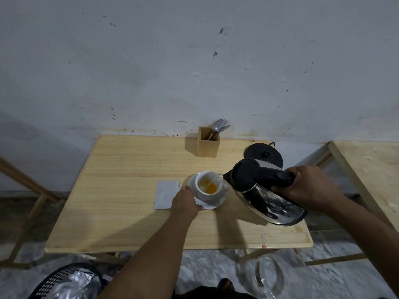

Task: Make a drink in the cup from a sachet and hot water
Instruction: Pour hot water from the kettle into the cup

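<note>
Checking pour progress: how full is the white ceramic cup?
Partly full: white ceramic cup shows orange liquid low inside, bare wall above.

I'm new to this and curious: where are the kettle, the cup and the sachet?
kettle (262, 196): head view, shiny steel side.
cup (204, 194): head view, white outer wall.
sachet (166, 194): head view, middle of the flat white packet.

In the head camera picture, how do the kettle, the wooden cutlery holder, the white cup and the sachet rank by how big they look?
Largest to smallest:
1. Kettle, though it is nearest the camera.
2. Wooden cutlery holder and sachet: too alike to rank.
3. White cup.
</note>
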